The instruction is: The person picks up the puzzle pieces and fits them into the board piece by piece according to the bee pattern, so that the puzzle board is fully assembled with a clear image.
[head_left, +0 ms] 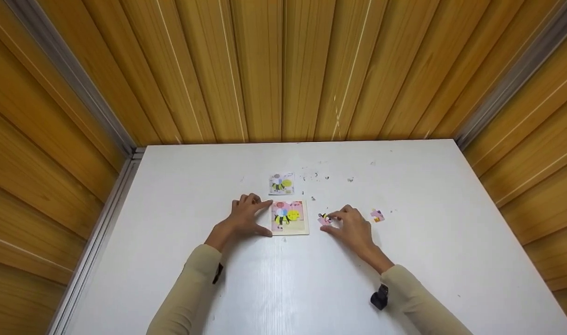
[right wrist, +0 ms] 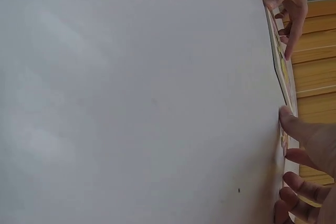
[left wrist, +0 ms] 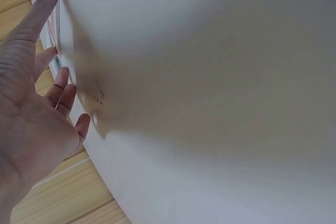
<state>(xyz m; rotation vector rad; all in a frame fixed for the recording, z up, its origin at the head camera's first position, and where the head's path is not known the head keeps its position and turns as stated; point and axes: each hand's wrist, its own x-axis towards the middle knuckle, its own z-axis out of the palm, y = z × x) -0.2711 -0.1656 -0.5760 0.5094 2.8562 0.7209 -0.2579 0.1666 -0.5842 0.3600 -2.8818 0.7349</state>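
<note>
A square puzzle board [head_left: 306, 218] with a light frame holds a picture of a yellow-and-black bee on pink; its lower right part is bare. My left hand [head_left: 244, 215] rests at the board's left side, its straight thumb at the near corner and straight index finger at the far corner. To the right of the board, my right hand [head_left: 355, 229] pinches a pink, yellow and black puzzle piece [head_left: 324, 220] between thumb and index finger, close over the table. Fingers partly cover this piece. In the right wrist view, both hands line the board's edge.
A small picture card [head_left: 281, 184] with the same bee lies just behind the board. Another pink and orange puzzle piece [head_left: 377, 215] lies to the right of my right hand. Small dark marks dot the white table [head_left: 195, 177]; wood-patterned walls [head_left: 283, 70] stand around it.
</note>
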